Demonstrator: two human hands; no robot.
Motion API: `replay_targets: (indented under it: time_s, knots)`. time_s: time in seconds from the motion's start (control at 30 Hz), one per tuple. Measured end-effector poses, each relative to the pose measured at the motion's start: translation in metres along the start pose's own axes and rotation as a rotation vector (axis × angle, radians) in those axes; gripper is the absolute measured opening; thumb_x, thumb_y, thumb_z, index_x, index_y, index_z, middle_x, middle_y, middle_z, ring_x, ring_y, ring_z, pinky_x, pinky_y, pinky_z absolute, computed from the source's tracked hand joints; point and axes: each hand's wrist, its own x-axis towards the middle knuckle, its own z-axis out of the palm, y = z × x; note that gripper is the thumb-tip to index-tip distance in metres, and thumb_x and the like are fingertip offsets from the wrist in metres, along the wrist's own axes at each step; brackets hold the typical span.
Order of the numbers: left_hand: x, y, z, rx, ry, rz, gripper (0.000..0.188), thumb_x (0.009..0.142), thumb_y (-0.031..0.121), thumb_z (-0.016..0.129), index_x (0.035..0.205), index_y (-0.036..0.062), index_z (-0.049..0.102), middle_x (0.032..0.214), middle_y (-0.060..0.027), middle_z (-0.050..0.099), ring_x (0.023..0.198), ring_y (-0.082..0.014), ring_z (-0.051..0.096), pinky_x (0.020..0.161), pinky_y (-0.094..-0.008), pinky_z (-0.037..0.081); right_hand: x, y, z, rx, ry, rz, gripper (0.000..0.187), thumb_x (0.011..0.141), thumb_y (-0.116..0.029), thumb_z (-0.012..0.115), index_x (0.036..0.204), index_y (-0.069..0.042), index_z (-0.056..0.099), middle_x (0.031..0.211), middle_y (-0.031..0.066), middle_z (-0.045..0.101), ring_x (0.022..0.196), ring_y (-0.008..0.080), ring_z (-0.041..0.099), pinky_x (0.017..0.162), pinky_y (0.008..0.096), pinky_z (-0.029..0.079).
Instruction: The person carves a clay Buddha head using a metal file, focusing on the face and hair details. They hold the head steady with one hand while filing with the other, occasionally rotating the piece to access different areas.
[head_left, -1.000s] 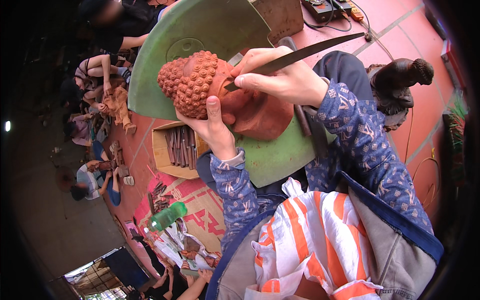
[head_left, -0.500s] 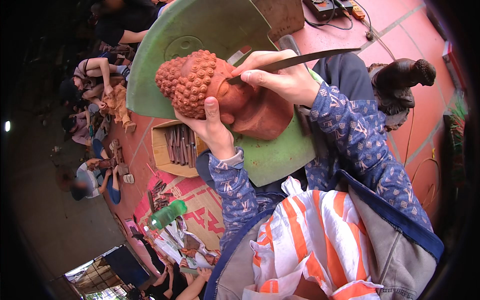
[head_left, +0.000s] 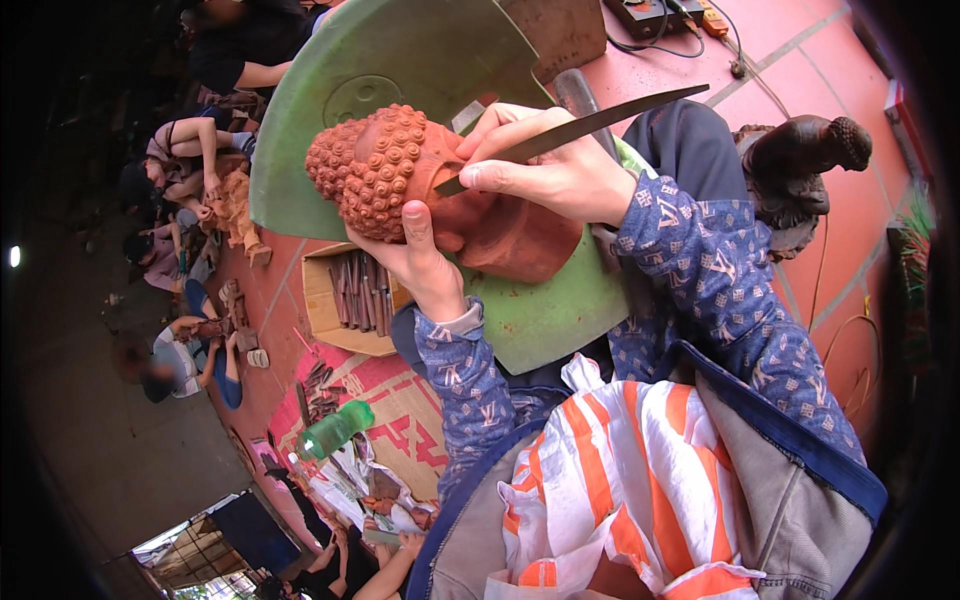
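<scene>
Both hands work a red carved head [head_left: 400,180]. Left hand [head_left: 420,260] cups it from below. Right hand [head_left: 545,165] grips a long chisel [head_left: 590,125], its tip touching the head.

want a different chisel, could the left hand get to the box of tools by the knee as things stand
Probably not freely: the left hand is cupped under the carved red head, propping it. The cardboard box of tools lies open just below with nothing over it, but reaching would mean letting go.

- One view only, from a fisheye camera worn on the person's head.
- It faces steeply down over the chest and lap, close to the hands.
- The forearms enter from the lower edge.
- The red floor [head_left: 800,60] curves toward the dark rim, and other people appear small at the left.
</scene>
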Motion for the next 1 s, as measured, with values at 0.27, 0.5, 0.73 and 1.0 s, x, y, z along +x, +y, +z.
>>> replay_targets:
  time_s: [0.27,0.5,0.73,1.0]
  knots:
    - [-0.001,-0.007,-0.008,0.055,-0.019,0.025,0.092,0.087,0.048,0.074,0.152,0.0067,0.024,0.15,-0.0148,0.036,0.136,-0.0287,0.041,0.114,-0.0451,0.034,0.004,0.007,-0.001,0.177,0.034,0.079,0.022,0.089,-0.023,0.074,0.096,-0.002,0.076,0.082,0.0064,0.066,0.079,0.0159,0.062,0.07,0.0321,0.05]
    - [-0.001,-0.008,-0.007,0.03,-0.017,0.028,0.092,0.087,0.049,0.074,0.151,0.0065,0.024,0.149,-0.0152,0.036,0.135,-0.0287,0.042,0.114,-0.0447,0.035,0.011,-0.004,-0.011,-0.05,0.003,0.064,0.023,0.09,-0.019,0.073,0.097,0.004,0.074,0.086,0.0096,0.071,0.08,0.0136,0.064,0.071,0.0294,0.051]
    - [-0.001,-0.008,-0.008,0.063,-0.006,0.022,0.098,0.084,0.05,0.076,0.15,0.0031,0.022,0.148,-0.0168,0.036,0.135,-0.0295,0.041,0.113,-0.0449,0.035,0.009,-0.024,0.001,-0.239,0.014,-0.08,0.02,0.083,-0.018,0.076,0.088,0.001,0.074,0.085,0.0139,0.07,0.075,0.0245,0.067,0.069,0.0354,0.053]
    - [-0.001,-0.003,-0.005,0.061,0.016,-0.005,0.109,0.08,0.055,0.079,0.15,-0.0038,0.018,0.147,-0.0211,0.033,0.135,-0.0304,0.038,0.113,-0.0442,0.031,0.023,-0.034,-0.009,-0.206,-0.056,0.01,0.017,0.084,-0.014,0.074,0.085,0.003,0.071,0.079,0.015,0.068,0.068,0.0267,0.064,0.063,0.035,0.05]
